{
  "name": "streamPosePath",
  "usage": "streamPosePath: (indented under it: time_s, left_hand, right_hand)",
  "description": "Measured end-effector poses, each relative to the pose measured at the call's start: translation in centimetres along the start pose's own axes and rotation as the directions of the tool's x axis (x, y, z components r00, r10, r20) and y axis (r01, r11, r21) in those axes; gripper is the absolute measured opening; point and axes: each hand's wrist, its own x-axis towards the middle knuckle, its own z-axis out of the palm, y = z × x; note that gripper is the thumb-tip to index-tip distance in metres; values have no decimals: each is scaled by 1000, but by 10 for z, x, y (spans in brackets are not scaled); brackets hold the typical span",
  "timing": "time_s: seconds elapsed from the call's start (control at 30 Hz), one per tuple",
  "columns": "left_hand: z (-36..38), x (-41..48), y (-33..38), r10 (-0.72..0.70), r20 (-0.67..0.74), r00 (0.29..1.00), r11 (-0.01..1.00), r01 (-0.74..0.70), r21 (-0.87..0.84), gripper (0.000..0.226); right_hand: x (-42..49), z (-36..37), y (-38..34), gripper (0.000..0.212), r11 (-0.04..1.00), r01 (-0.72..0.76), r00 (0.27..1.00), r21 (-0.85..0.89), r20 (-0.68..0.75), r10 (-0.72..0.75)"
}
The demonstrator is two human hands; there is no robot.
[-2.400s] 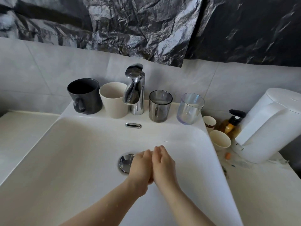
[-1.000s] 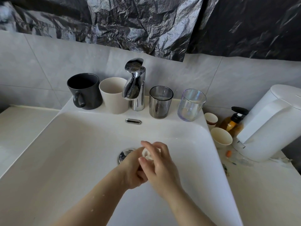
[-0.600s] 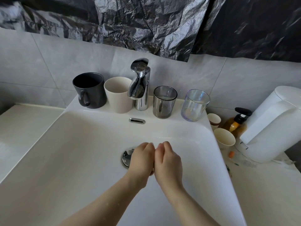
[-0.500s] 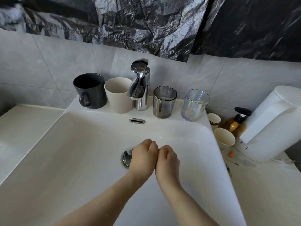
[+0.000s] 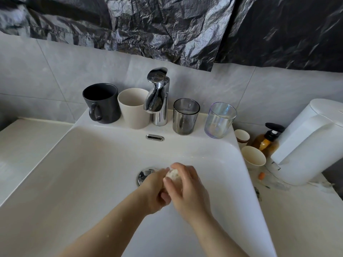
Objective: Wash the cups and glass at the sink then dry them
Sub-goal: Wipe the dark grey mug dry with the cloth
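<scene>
Head view: four vessels wait on the ledge while a lump is worked in both hands

A small pale lump is enclosed by both hands in front of the faucet, just beside the drain. Whether it is soap or sponge cannot be told. The right hand is curled over it, and the left hand is cupped against it from the other side.

The things to be washed are lined up on the back ledge of the sink, and none is held. Left of the faucet a black mug and a cream cup are placed close together. Right of the faucet a smoked glass is placed, then a clear glass.

The mug is judged heavy and stiff, and its handle is turned to the front, so it can be taken there. The two glasses are judged fragile and slippery under soapy fingers, so each is better grasped round the wall with the whole hand.

The cream cup is set just beside the spout, which may be struck when the cup is lifted. Farther right of the faucet, off the sink, two paper cups, a pump bottle and a white container are crowded below the clear glass.
</scene>
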Motion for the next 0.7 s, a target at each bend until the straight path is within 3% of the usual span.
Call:
streamPosePath:
  time_s: [0.1,0.17,0.23,0.3,0.4,0.47,0.57,0.7]
  left_hand:
    - [7,-5,-1,-13,-11,1000,1000,14,15,36]
    - [15,-8,-3,132,-84,988,980,-117,163,36]
    - [18,-9,-1,319,-138,938,924,-276,265,36]
    - [18,-11,1,470,-147,870,843,-393,366,36]
    - [19,-17,3,673,-65,737,618,-512,596,38]
    - [19,-17,2,726,-10,687,515,-534,671,40]
    - [14,-11,-1,771,109,627,361,-572,736,45]
    - [7,-4,-7,840,345,420,3,-639,769,39]
  right_hand:
    - [4,8,3,40,976,148,968,-158,-178,-175]
    - [10,8,2,48,964,117,936,-237,-297,-186]
    - [12,8,-2,51,978,6,958,-208,-279,-66]
    - [12,5,-10,47,981,-188,968,-52,-181,176]
    - [13,6,-13,43,906,-365,926,216,-11,376]
    - [11,4,-17,44,779,-484,869,399,112,483]
    - [7,-1,-24,47,540,-686,718,487,334,610]
    - [0,-7,-32,46,187,-830,517,526,597,613]
